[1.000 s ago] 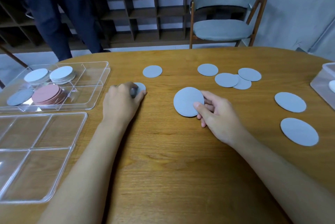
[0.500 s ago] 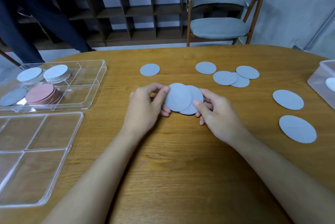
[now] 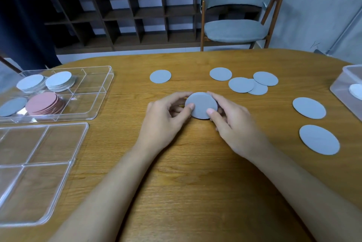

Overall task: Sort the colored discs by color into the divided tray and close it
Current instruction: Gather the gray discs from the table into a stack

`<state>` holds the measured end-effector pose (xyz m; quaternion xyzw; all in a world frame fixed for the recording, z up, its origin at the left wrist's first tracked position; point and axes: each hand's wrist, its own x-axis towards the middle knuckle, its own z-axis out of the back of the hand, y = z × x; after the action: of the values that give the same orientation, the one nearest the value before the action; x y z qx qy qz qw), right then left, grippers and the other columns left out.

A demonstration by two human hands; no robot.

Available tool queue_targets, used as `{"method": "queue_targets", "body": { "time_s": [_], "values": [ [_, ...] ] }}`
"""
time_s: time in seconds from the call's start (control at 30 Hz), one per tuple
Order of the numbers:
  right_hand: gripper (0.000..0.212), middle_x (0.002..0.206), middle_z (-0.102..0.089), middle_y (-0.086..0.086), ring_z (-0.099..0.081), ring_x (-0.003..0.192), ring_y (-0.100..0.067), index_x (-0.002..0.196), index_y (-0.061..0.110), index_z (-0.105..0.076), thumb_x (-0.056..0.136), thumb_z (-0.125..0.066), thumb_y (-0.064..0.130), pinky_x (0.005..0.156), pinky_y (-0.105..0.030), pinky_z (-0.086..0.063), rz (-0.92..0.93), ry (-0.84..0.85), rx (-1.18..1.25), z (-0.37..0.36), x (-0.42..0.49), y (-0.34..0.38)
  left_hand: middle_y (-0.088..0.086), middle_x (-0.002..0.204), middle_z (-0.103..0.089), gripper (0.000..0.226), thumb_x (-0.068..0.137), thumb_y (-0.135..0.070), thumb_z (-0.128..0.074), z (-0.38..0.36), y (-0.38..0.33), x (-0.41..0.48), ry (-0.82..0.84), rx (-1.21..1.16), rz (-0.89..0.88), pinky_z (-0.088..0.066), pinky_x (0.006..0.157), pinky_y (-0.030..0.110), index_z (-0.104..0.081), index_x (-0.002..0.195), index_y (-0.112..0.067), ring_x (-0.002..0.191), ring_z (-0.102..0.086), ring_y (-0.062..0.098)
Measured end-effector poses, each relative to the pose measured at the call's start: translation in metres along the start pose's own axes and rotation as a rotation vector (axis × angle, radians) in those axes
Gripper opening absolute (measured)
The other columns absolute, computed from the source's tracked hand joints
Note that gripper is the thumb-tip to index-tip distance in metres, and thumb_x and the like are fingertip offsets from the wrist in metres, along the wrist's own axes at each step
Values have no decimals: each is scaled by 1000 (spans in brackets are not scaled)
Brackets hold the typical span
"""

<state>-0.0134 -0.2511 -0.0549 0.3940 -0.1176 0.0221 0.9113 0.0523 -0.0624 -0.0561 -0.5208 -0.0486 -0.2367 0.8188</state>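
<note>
The left hand [image 3: 166, 116] and right hand [image 3: 233, 124] both pinch the grey disc [image 3: 201, 104] between them, thumbs on its face. The divided tray [image 3: 98, 93] sits well left of the left hand. Loose grey discs [image 3: 309, 108] lie beyond and right of the right hand.

Both bare forearms converge on the disc [image 3: 201, 104]. The left hand [image 3: 166, 118] pinches the disc's left edge, thumb on its face, fingers curled behind. The right hand [image 3: 233, 124] pinches the disc's right edge, thumb likewise on its face.
</note>
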Motion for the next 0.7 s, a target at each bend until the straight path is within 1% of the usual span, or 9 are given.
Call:
{"method": "queue_targets", "body": {
  "time_s": [0.07,0.13,0.2,0.27,0.37,0.43,0.5,0.57,0.7],
  "values": [
    [44,127,-62,14,-56,112,-2,152,22,-46,107,-49,27,97,-16,-39,13,-9,-59,2,1,-2,-15,98,-80,26,95,-23,-76,1,0,0,13,43,-12,-60,82,24,-77,121,-26,81,-76,6],
    [37,113,-61,20,-55,102,6,143,21,-53,107,-49,24,88,-8,-38,27,-21,-62,1,3,-3,-18,101,-80,28,93,-24,-78,2,1,1,12,72,-22,-58,79,22,-77,121,-27,79,-73,10],
    [30,94,-57,23,-55,87,5,135,23,-57,106,-50,22,75,-9,-38,28,-22,-43,1,4,-5,-20,101,-79,26,93,-28,-79,2,-1,2,10,65,-17,-57,76,22,-78,119,-28,77,-71,12],
    [27,83,-57,14,-54,74,-3,131,25,-59,106,-52,22,67,-14,-40,-4,-31,11,1,5,-8,-19,97,-78,23,95,-35,-75,1,-1,4,-14,68,0,-53,73,18,-79,115,-28,76,-68,8],
    [29,84,-63,-3,-59,74,-13,133,27,-60,105,-54,23,75,-40,-53,-66,-82,97,1,8,-15,-14,101,-76,22,98,-33,-70,5,8,13,-102,194,-14,-48,76,16,-78,116,-23,79,-63,-1],
    [34,91,-66,-7,-63,84,-20,139,29,-57,105,-53,24,84,-49,-54,-91,-81,128,1,9,-16,-7,118,-74,25,98,-25,-68,10,20,24,-135,338,-28,-50,94,28,-75,122,-20,97,-66,5],
    [37,92,-65,-4,-63,85,-18,142,30,-55,105,-53,24,86,-48,-54,-99,-74,128,1,9,-16,2,139,-65,36,97,-23,-67,15,33,38,-116,471,-2,-40,111,32,-69,131,-16,128,-61,19],
    [38,90,-64,-4,-63,84,-17,142,29,-55,105,-53,23,86,-47,-54,-97,-74,133,0,8,-16,6,155,-52,47,98,-28,-65,20,37,53,-97,524,64,-33,119,34,-61,143,-15,144,-48,24],
    [37,96,-67,-3,-64,87,-18,141,31,-56,105,-53,25,88,-50,-54,-121,-86,150,-1,10,-19,9,170,-29,63,102,-40,-61,24,41,80,-23,556,198,-25,125,41,-42,158,-17,157,-27,28]
  ]
}}
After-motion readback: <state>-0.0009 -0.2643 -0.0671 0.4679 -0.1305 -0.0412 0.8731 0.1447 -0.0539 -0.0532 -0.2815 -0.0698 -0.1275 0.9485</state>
